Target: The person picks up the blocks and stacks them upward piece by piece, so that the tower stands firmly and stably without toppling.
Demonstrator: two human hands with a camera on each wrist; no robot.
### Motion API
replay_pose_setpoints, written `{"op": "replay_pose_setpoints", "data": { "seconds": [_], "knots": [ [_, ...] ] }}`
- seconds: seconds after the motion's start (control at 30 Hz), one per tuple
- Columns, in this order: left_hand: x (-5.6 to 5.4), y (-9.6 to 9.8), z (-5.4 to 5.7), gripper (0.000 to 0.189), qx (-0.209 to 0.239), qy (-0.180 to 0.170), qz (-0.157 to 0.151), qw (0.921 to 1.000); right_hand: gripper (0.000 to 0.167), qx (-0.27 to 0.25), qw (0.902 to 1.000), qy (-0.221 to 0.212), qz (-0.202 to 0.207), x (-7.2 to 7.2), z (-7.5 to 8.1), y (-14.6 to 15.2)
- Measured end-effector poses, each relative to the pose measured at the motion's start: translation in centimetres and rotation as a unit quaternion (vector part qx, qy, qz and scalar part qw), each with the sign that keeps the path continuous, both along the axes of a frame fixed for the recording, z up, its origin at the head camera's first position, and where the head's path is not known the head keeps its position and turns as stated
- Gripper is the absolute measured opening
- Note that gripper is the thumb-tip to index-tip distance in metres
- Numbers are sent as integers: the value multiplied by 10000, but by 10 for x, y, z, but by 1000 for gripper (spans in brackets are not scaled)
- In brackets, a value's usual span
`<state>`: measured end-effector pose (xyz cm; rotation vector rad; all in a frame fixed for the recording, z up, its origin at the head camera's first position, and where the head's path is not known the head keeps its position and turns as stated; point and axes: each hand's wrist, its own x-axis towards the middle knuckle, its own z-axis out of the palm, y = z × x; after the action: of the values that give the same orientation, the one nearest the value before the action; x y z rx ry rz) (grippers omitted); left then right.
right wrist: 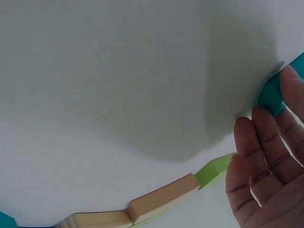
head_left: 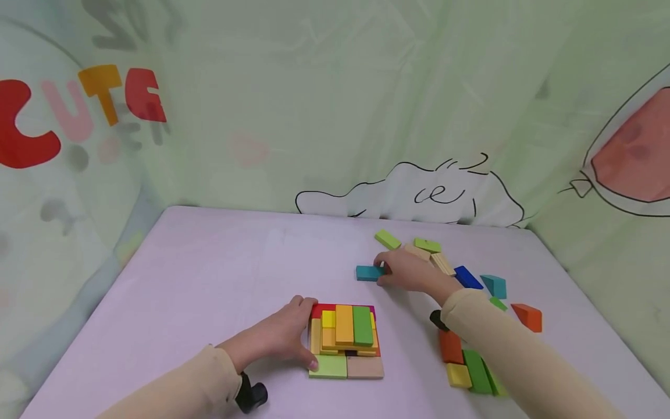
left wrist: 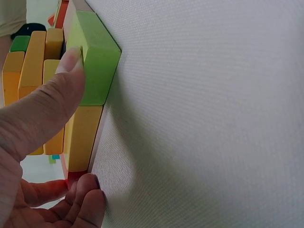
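Observation:
A layered stack of wooden blocks (head_left: 344, 326) stands on the table, with orange and green blocks on top and a red one at the back. My left hand (head_left: 282, 334) spans its left side. In the left wrist view, the thumb (left wrist: 61, 88) presses the light green corner block (left wrist: 97, 57), and the fingertips (left wrist: 88, 190) touch the red block at the other end. Farther back, my right hand (head_left: 408, 270) pinches a teal rectangular block (head_left: 368, 273) by its right end between thumb and fingers. That teal block (right wrist: 271, 95) is partly covered by the fingers in the right wrist view.
Behind the right hand lie light green blocks (head_left: 387, 239) and plain wood blocks (head_left: 442, 264). Blue (head_left: 467, 277), teal wedge (head_left: 494, 286) and orange wedge (head_left: 527, 317) pieces are on the right. Several more blocks, including a green one (head_left: 476, 372), sit beside the right forearm.

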<state>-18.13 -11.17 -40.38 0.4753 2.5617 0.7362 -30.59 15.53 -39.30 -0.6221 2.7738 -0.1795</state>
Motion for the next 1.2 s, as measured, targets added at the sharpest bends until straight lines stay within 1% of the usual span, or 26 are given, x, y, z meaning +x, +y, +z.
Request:
{"op": "replay_pose_setpoints", "data": {
  "seconds": [0.13, 0.27, 0.5, 0.6, 0.67, 0.73, 0.8, 0.87, 0.97, 1.03, 1.1, 1.2],
  "knots": [
    [0, 0, 1, 109, -15, 53, -10, 10000, 39, -148, 9998, -153, -45, 11, 0, 3],
    [1, 1, 1, 108, -32, 58, 1, 10000, 39, -191, 9996, -149, -168, 15, 1, 5],
    [1, 2, 1, 108, -6, 35, 21, 10000, 33, -277, 9996, 59, -90, 17, 4, 8],
    [1, 2, 1, 108, -31, 40, 22, 10000, 32, -375, 9989, 281, -63, 23, 12, 8],
    [1, 1, 1, 108, -56, 39, 36, 10000, 31, -487, 9978, 455, -30, 32, 21, 7],
    [1, 1, 1, 108, -62, 41, 53, 10000, 30, -647, 9961, 584, 105, 44, 31, 4],
    [1, 0, 1, 107, -50, 50, 58, 10000, 28, -778, 9947, 605, 297, 57, 41, -1],
    [2, -1, 1, 107, -25, 79, 50, 10000, 26, -856, 9929, 579, 587, 71, 47, -6],
    [2, -2, 1, 107, 23, 99, 27, 9999, 24, -803, 9897, 575, 1033, 88, 51, -13],
    [2, -2, 0, 107, 41, 103, 15, 9999, 24, -756, 9874, 644, 1234, 97, 52, -17],
    [2, -1, 0, 107, 45, 99, -1, 9999, 24, -721, 9861, 713, 1319, 103, 52, -19],
    [3, 0, 1, 107, 35, 99, -24, 9999, 24, -722, 9861, 702, 1321, 110, 53, -20]
  ]
}}
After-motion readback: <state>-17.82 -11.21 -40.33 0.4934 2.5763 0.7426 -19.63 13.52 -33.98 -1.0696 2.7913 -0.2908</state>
